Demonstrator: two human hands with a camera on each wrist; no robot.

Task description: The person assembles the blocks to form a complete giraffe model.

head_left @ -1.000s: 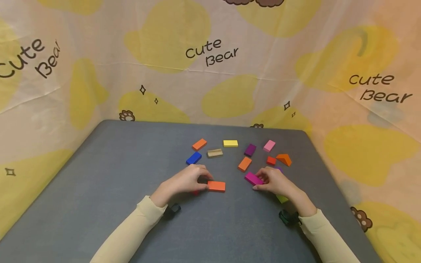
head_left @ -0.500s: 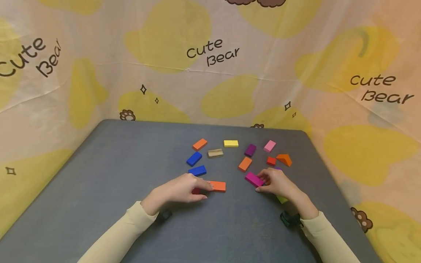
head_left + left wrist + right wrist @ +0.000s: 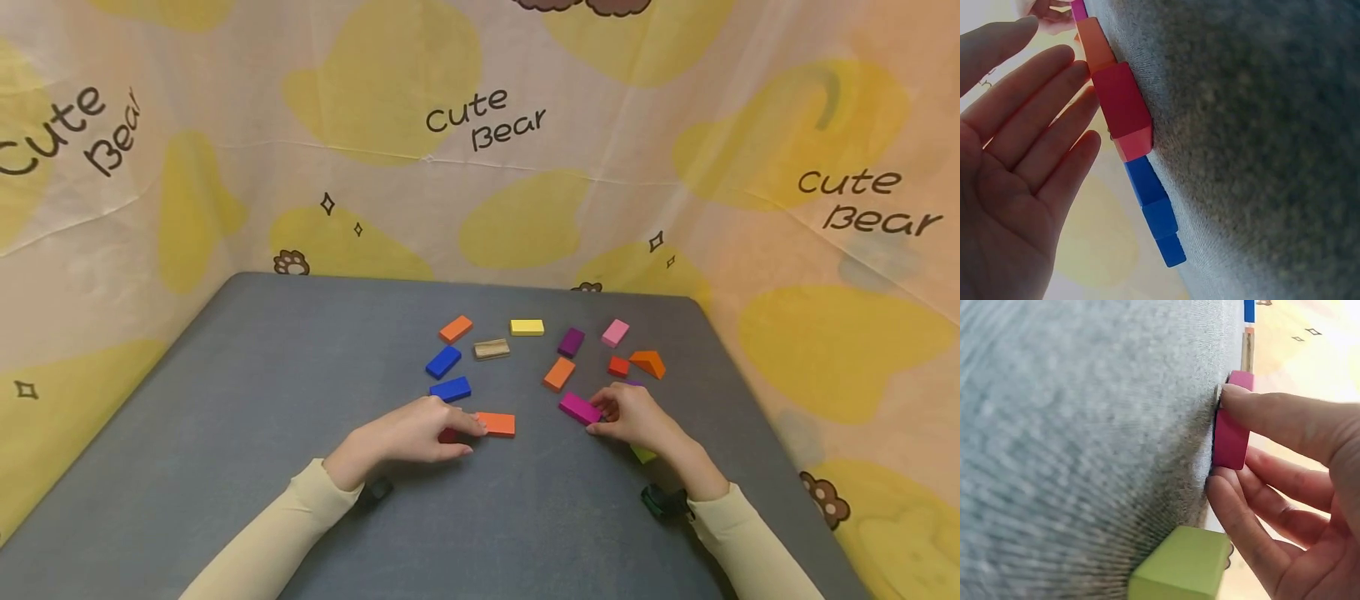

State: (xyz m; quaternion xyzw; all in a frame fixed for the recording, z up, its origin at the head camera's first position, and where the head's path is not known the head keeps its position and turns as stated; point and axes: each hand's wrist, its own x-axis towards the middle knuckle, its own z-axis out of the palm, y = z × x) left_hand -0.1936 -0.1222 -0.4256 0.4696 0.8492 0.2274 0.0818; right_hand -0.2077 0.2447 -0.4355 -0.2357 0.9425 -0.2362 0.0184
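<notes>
My left hand lies low over the table, fingers nearly straight, its index fingertip at the left end of an orange block. Mostly covered by that hand in the head view, a red block shows beside the fingertips in the left wrist view. Two blue blocks lie just beyond it. To the right, my right hand pinches a magenta block between thumb and fingers, the block flat on the table. A lime green block sits near that hand's lower fingers, partly hidden in the head view.
Farther back on the grey table are a yellow block, a wood-coloured block, a dark purple block, a pink block, a small red block and an orange triangle. A printed cloth hangs behind.
My left hand has let go of the orange block's end and shifted left and nearer me, fingers straightened, uncovering a blue block. The right hand stays almost still on the magenta block.
</notes>
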